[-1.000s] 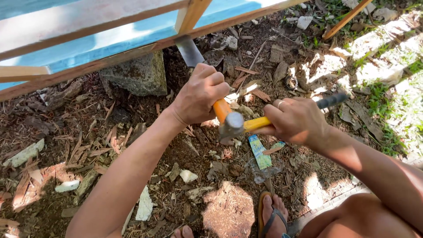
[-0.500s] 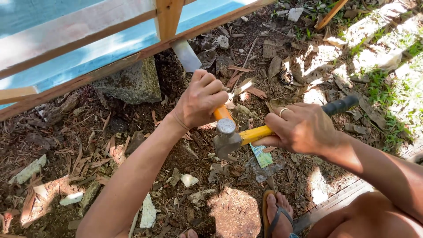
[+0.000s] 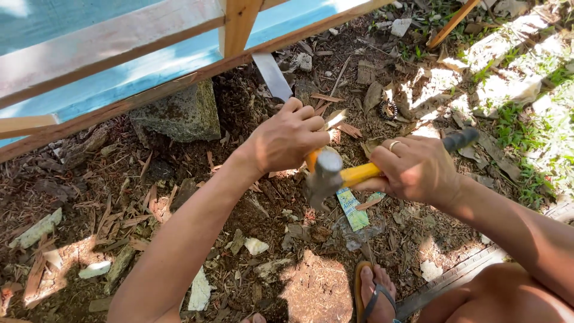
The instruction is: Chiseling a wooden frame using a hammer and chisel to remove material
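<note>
A chisel with a flat grey blade is held slanting down from the wooden frame toward the person, its upper tip lying just under the frame's bottom rail beside the upright post. Its orange handle end is enclosed by the left hand, which is closed firmly around it; only a sliver of orange is seen below the fist. The steel head of a hammer is seen touching or just beside that handle end, so the work is judged to be mid-way: striking is under way, and the blade is not seen to be sunk deep into anything. How much wood remains to be cut cannot be told, since the blade's tip is partly hidden by the rail.

The hammer's yellow shaft is gripped by the right hand, closed tight near the head, with the black grip left projecting behind the wrist. A ring is worn on one finger. A grey stone is set under the rail to the left of the blade. Wood chips and bark litter the ground, and a sandalled foot is seen at the bottom.
</note>
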